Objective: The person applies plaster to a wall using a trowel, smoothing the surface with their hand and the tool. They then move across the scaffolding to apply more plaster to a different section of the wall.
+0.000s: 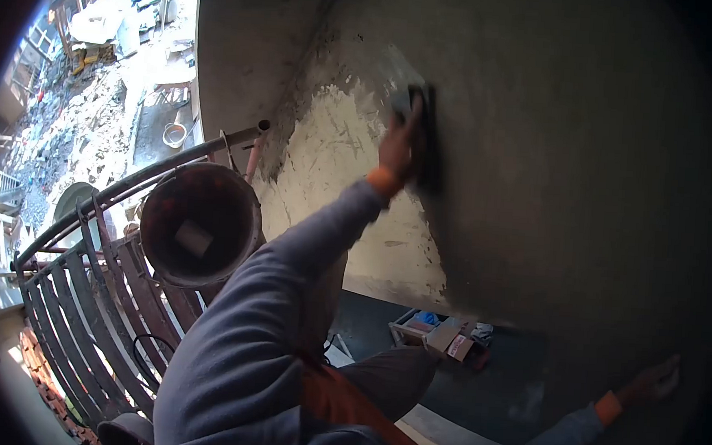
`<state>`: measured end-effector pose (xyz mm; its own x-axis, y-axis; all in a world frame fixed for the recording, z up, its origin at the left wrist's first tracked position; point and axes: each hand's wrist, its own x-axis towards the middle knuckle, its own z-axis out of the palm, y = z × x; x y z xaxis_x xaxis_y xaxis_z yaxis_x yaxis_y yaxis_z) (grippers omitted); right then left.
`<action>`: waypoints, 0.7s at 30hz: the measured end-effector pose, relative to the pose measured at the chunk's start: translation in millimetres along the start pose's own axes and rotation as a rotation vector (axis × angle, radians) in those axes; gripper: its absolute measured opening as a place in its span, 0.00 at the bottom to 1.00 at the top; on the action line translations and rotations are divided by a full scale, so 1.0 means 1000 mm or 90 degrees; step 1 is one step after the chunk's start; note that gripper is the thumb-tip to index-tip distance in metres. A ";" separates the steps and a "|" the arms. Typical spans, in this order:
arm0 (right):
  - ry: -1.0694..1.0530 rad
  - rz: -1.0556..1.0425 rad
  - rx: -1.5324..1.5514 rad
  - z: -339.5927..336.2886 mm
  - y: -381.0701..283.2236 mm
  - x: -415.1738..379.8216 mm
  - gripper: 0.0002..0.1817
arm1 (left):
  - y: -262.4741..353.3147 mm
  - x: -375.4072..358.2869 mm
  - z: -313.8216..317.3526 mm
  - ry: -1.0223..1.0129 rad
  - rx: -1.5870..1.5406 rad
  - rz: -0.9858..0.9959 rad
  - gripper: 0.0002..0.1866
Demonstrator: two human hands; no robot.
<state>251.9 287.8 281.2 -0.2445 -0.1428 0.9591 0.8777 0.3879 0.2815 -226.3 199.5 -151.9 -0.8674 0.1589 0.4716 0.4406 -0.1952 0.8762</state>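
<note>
Gripping a dark, flat trowel (431, 145), my left hand (401, 144) is raised against the wall (541, 136). The trowel lies along the edge between a pale, patchy area (335, 156) and the darker grey coating, and is slightly blurred. At the far lower right, in dim light, my right hand (658, 378) has its fingers curled round something pale that I cannot make out. Both arms wear grey sleeves with orange cuffs.
A dark bucket (201, 225) with a pale piece inside hangs by the metal railing (80, 336) at left. Beyond it lies rubble (105, 125) in bright light. Below the wall is a box of items (447, 338). A second container (127, 433) stands at lower left.
</note>
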 end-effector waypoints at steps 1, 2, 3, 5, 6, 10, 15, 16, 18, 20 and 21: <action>-0.003 0.011 0.008 0.001 0.001 -0.001 0.20 | -0.007 -0.034 -0.001 -0.018 0.045 0.116 0.35; -0.009 0.021 0.018 0.002 0.006 0.000 0.18 | -0.033 -0.046 -0.006 -0.063 0.068 0.127 0.34; -0.010 0.032 0.029 0.005 0.013 -0.001 0.16 | -0.050 -0.036 -0.015 -0.074 0.082 0.034 0.33; -0.013 0.003 0.054 0.010 0.033 -0.003 0.16 | -0.080 0.010 -0.026 -0.065 0.102 -0.258 0.30; -0.014 -0.016 0.065 0.012 0.041 -0.001 0.17 | -0.091 0.046 -0.021 0.004 0.106 -0.218 0.29; -0.017 -0.006 0.090 0.012 0.046 0.000 0.16 | -0.019 0.057 -0.002 0.094 0.022 0.102 0.31; -0.017 -0.023 0.019 0.007 0.031 -0.001 0.16 | -0.055 -0.050 -0.008 -0.040 0.001 0.084 0.37; -0.010 -0.030 0.027 0.008 0.033 -0.001 0.16 | -0.080 -0.013 -0.011 -0.057 -0.012 -0.094 0.37; -0.011 -0.054 0.040 0.010 0.040 0.000 0.16 | -0.085 0.050 -0.006 -0.022 -0.010 -0.179 0.36; -0.013 0.008 0.070 0.007 0.023 0.000 0.16 | -0.016 0.080 -0.013 -0.040 -0.002 -0.032 0.37; -0.014 0.043 0.088 0.006 0.016 -0.002 0.16 | 0.017 0.066 -0.006 -0.110 -0.009 0.014 0.38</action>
<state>264.1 299.5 283.9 -0.1978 -0.0930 0.9758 0.8272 0.5182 0.2170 -277.7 201.1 -106.4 -0.8047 0.3184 0.5011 0.4544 -0.2131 0.8649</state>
